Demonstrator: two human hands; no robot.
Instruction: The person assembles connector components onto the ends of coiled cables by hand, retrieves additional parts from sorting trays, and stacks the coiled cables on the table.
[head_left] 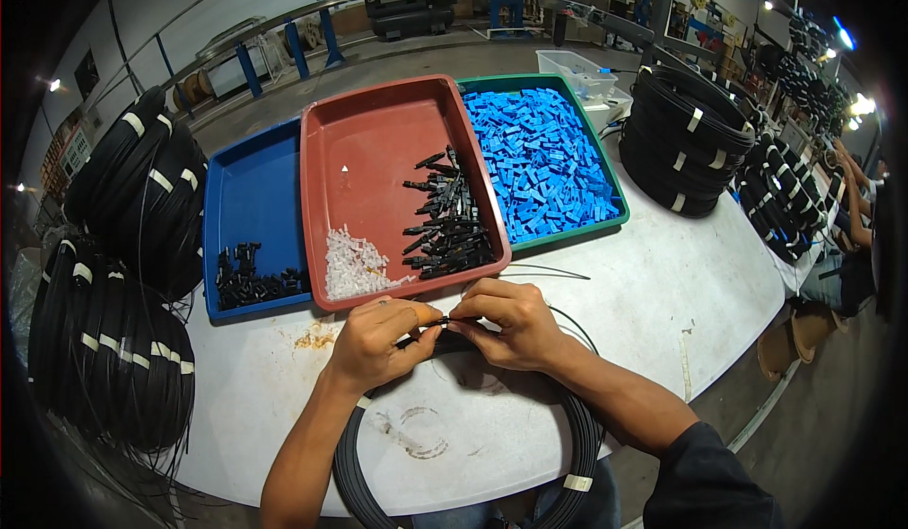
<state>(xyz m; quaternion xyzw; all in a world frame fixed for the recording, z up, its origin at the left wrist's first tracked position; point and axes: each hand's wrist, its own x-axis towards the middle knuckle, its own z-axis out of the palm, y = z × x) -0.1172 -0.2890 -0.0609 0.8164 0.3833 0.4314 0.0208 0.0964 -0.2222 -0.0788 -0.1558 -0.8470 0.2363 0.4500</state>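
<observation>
While the left hand point(376, 338) pinches one end of a small black piece point(443, 322), thumb and finger clamped, the piece sits just in front of the red tray point(378, 150). Right hand point(511, 321): fingertips together on its other end. Black cable coil point(586, 434) passes beneath the right forearm. Step looks like fitting piece to cable; next move probably wants steady, aligned pressure.

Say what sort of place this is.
Probably a cable-assembly workshop: stacked black cable coils, a red tray of sorted small parts on the table, and machinery at the back.
</observation>
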